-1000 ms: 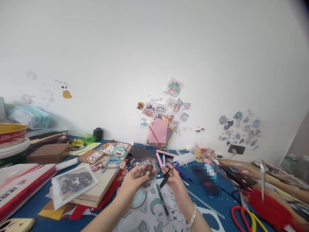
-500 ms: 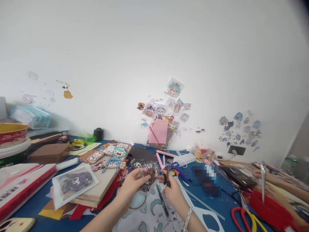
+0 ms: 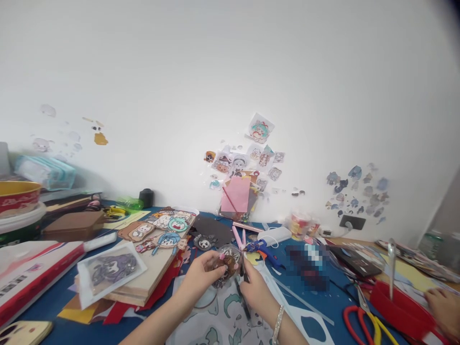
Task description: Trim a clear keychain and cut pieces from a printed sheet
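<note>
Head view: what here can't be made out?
- Small black tool in the right hand: fingers hide most of it.
- Cartoon cutout in the left hand: too small for detail.
- Blurred patch on the blue table.
- Another person's hand: cut by the right edge.

Blue surface under my hands. Left of my left hand: wooden boards with cartoon cutouts, red-white box, brown case. Beneath my wrists: printed sheet. Right of my right hand: red-handled scissors, red tray. Beyond: blue glue gun.
</note>
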### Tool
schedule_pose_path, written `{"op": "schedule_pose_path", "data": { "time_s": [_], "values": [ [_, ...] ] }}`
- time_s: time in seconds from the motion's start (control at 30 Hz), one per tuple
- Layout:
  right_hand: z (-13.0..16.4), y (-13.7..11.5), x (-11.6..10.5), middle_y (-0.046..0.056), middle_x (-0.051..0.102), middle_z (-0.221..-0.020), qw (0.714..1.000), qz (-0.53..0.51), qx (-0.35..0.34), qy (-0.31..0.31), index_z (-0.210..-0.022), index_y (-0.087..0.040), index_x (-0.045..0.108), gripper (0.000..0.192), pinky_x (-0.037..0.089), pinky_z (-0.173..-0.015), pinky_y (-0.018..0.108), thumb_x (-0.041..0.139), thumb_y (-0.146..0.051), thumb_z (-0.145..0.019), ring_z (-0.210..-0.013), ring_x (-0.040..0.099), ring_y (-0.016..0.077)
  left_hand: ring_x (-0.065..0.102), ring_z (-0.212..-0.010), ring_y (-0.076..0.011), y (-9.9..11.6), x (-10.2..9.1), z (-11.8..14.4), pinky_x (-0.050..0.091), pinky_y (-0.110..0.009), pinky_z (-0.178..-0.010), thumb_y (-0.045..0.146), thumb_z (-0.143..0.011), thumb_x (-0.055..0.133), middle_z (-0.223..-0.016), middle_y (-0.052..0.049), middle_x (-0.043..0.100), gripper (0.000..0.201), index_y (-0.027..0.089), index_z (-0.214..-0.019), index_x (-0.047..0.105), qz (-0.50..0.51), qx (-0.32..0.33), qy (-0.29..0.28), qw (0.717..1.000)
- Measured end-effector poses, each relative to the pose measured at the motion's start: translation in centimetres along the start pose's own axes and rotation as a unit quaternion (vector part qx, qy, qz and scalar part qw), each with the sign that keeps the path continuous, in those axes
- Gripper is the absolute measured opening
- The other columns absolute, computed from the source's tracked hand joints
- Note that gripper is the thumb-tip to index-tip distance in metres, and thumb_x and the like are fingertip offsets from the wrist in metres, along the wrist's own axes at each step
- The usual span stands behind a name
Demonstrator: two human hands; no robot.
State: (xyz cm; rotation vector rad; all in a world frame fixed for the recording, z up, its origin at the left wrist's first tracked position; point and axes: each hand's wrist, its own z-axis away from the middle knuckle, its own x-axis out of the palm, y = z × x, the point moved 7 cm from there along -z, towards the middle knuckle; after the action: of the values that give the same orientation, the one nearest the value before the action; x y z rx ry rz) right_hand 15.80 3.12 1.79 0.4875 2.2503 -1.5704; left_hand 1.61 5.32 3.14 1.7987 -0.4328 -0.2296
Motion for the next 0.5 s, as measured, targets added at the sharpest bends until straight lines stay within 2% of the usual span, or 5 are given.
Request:
{"op": "schedule_pose_path", "data": {
  "time_s": [0.17,0.33,0.5],
  "values": [
    [0.3,-0.3,-0.3,0.006,0.056,-0.119,0.998,0.066,0.003,0.016,-0.125,-0.021,0.046,0.060,0.039,-0.089,0.032,0.042,-0.006,-0.067,-0.109,0.050,0.0238,0.060,-0.089,-0.0242,1.1,0.6,0.4,0.044,-0.033,-0.079,0.032,-0.067,0.060,-0.087,-0.008,0.064,0.022,0.017,-0.081,0.052,-0.058,0.022,0.017,0.998],
    [0.5,-0.9,-0.4,0.008,0.061,-0.107,0.991,0.131,0.015,0.023,-0.117,-0.019,0.051,0.049,0.041,-0.078,0.027,0.042,-0.008,-0.071,-0.098,0.056,0.0229,0.058,-0.092,-0.0243,1.6,0.8,0.9,0.044,-0.032,-0.080,0.032,-0.069,0.056,-0.091,-0.009,0.062,0.022,0.017,-0.085,0.052,-0.096,0.016,0.032,0.995],
    [0.7,-1.7,-0.7,0.006,0.065,-0.087,0.978,0.203,0.025,0.042,-0.095,-0.020,0.058,0.029,0.039,-0.065,0.024,0.042,-0.010,-0.073,-0.079,0.059,0.0208,0.059,-0.092,-0.0248,1.8,0.8,0.9,0.044,-0.032,-0.080,0.032,-0.067,0.056,-0.091,-0.010,0.062,0.024,0.016,-0.084,0.052,-0.086,0.016,0.037,0.995]
  ]
}}
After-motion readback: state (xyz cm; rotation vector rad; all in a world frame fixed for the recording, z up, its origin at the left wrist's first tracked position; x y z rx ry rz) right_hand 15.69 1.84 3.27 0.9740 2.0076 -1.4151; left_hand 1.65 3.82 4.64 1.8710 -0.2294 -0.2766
